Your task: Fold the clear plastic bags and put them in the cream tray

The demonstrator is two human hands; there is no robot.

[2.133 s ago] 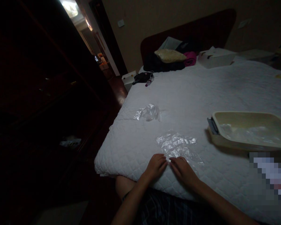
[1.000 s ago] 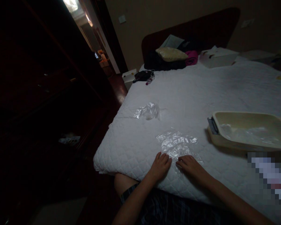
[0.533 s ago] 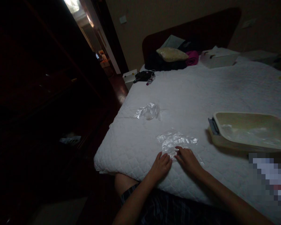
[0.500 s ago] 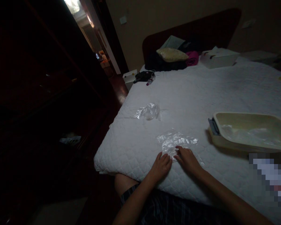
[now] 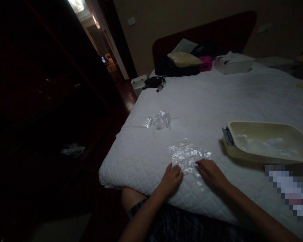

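A crinkled clear plastic bag (image 5: 188,153) lies spread on the white quilted bed cover (image 5: 141,154) in front of me. My left hand (image 5: 172,177) rests at its near left edge, fingers stretched out and lying flat. On the right side of the bag, my right hand (image 5: 210,173) has thumb and fingertips pinched together on the film. A second clear plastic bag (image 5: 159,120) lies crumpled farther off, touched by neither hand. To the right stands a cream plastic bin (image 5: 262,158) with a grey handle clip; more clear plastic shows inside it.
Toward the headboard (image 5: 204,32) are a yellowish pillow (image 5: 184,59), a magenta roll of cloth (image 5: 205,64) and a white box (image 5: 233,64). A dark bag (image 5: 154,82) and a small bottle (image 5: 161,87) lie at the left edge. A blurred-out item (image 5: 290,191) sits below the bin.
My right hand has moved slightly right and its fingers have closed together on the plastic bag. The near part of the film has shifted. My left hand stays nearly in place.
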